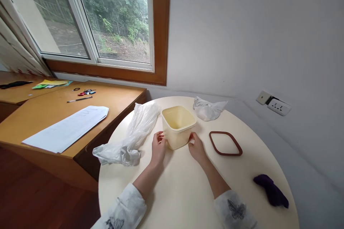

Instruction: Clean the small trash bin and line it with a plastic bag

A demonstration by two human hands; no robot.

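A cream plastic bin (178, 136), square with rounded corners, stands upright near the middle of a round table. Its open top faces up, and the inside that shows holds nothing. On the left wall rests my left hand (158, 149), fingers curled against the plastic. My right hand (197, 146) grips the lower right side, its fingertips partly hidden behind the bin. Just right of that hand lies a brown rounded-square ring (229, 154), flat on the table. A crumpled white plastic bag (142, 121) stretches out left of the bin.
Behind the bin to the right sits a bunched white bag (208, 109). A dark purple cloth (272, 190) lies near the right edge of the round table (182, 200). The wooden desk (118, 94) at left carries white paper (67, 128), a pen (80, 99) and keys (87, 92).
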